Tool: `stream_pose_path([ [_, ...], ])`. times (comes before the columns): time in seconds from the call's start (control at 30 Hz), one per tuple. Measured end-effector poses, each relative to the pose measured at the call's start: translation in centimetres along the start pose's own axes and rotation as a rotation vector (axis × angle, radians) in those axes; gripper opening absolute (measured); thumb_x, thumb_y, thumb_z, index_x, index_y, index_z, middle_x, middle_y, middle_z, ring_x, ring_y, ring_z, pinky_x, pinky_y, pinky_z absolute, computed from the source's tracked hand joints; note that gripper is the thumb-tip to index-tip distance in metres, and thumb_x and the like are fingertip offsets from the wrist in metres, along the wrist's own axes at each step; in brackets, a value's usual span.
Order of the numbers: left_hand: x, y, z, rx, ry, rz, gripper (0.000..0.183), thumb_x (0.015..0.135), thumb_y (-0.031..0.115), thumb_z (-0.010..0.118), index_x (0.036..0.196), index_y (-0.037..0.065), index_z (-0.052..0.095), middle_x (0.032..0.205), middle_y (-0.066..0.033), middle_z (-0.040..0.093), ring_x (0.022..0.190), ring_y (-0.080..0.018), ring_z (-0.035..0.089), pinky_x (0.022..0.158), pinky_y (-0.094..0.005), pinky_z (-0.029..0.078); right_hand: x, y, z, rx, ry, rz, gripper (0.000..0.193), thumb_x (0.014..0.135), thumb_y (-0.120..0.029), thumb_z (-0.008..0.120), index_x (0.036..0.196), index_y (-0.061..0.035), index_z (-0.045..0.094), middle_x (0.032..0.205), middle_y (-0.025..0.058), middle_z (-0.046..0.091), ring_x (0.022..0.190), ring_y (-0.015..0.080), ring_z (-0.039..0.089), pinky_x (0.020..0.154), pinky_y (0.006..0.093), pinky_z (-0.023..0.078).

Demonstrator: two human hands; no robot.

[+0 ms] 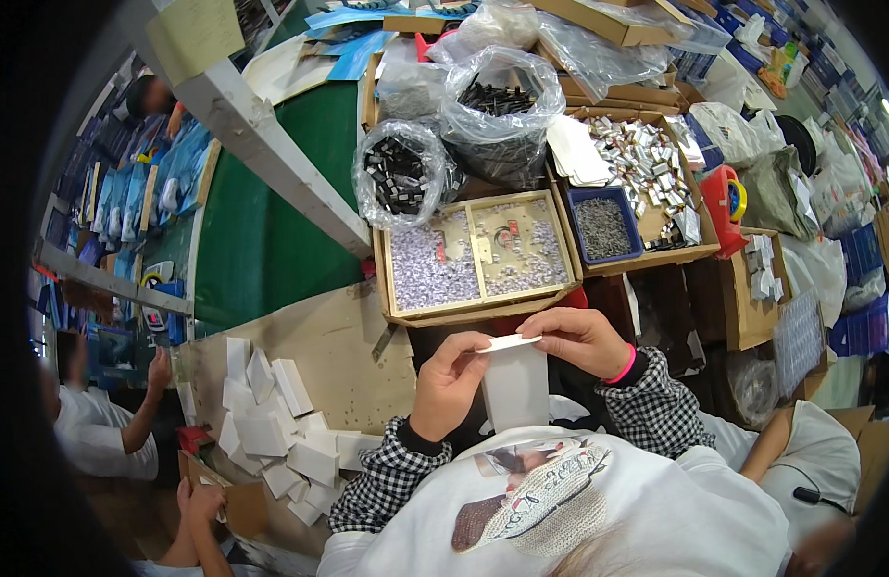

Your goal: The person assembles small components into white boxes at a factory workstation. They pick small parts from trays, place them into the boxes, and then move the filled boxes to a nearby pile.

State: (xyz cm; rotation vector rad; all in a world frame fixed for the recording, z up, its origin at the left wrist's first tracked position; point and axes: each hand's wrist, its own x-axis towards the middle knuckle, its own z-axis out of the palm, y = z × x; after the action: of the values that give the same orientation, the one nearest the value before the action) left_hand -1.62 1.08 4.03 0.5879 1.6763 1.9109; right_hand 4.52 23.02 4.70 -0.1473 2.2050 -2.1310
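A white cardboard box (517, 388) stands in front of my chest, held between both hands at its top edge. My left hand (449, 385) pinches the left end of the narrow top flap, thumb and fingers together. At the right end of that same edge, my right hand (584, 341) is closed with thumb and forefinger on the flap. The top looks folded over, and I cannot see what is inside. Checked cuffs cover both wrists, and a pink band circles the right one.
White boxes (271, 428) are heaped at left on cardboard (358, 337). Ahead sits a divided wooden tray (480, 260) of small pale parts. Behind it are bags of black parts (398, 173); a blue bin of screws (603, 226) lies right. Co-workers sit on both sides.
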Motion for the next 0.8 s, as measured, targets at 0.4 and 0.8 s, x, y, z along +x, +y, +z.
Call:
stream_pose_path([
  [0.4,1.0,1.5,1.9,0.09,0.002,0.072,0.03,0.086,-0.006,0.049,0.114,0.0,0.042,0.109,-0.014,0.056,0.099,-0.0195,0.059,0.085,-0.0287,0.046,2.9,-5.4,-2.3,-0.5,-0.303,0.008,0.038,0.078,-0.028,0.069,0.111,-0.0107,0.061,0.085,0.0103,0.067,0.069,0.0198,0.066,0.063,0.0277,0.05],
  [0.8,0.6,1.4,3.3,0.999,0.179,0.239,0.095,0.062,0.029,0.08,0.136,0.002,0.026,0.12,-0.0182,0.049,0.11,-0.0315,0.05,0.092,-0.038,0.041,2.7,-3.3,0.4,-0.229,0.086,0.041,0.028,0.083,-0.013,0.064,0.108,-0.0005,0.061,0.086,0.0103,0.067,0.077,0.0098,0.062,0.069,0.0225,0.05],
])
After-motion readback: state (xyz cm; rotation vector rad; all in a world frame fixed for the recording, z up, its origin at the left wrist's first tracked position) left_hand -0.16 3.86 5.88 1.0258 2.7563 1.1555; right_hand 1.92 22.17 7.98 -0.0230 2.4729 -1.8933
